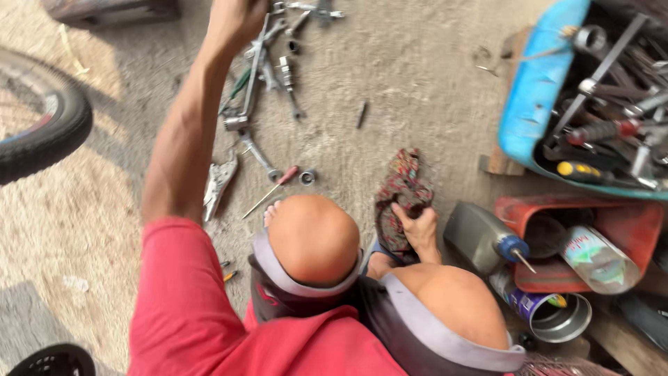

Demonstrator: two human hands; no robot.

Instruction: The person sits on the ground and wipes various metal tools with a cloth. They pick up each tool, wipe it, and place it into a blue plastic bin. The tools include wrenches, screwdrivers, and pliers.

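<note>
- My left hand (236,17) is up at the top edge of the view, arm stretched out over the ground, closed around a long metal wrench (252,73) that hangs down from my grip.
- The lower end of that wrench reaches into a scatter of tools (282,66) lying on the sandy concrete floor (417,76): sockets, spanners and other steel bits, close together.
- Nearer my knees lie a pair of locking pliers (218,182), a screwdriver with a red handle (271,190) and a small round socket (307,177) just beside the screwdriver's handle.
- My right hand (419,231) is low, between my knees and the containers, fingers clenched on a patterned dark red rag (402,191) that rests on the floor.
- Just right of that hand stands a grey oil bottle with a blue cap (483,237), tilted, and beside it a red tray (626,216) holding a can on its side.
- An open metal tin (557,317) sits below the bottle, near my right knee.
- At the upper right a blue tub (536,90) is full of wrenches, bars and screwdrivers.
- A bicycle tyre (49,132) shows at the left edge, well apart from both hands.
</note>
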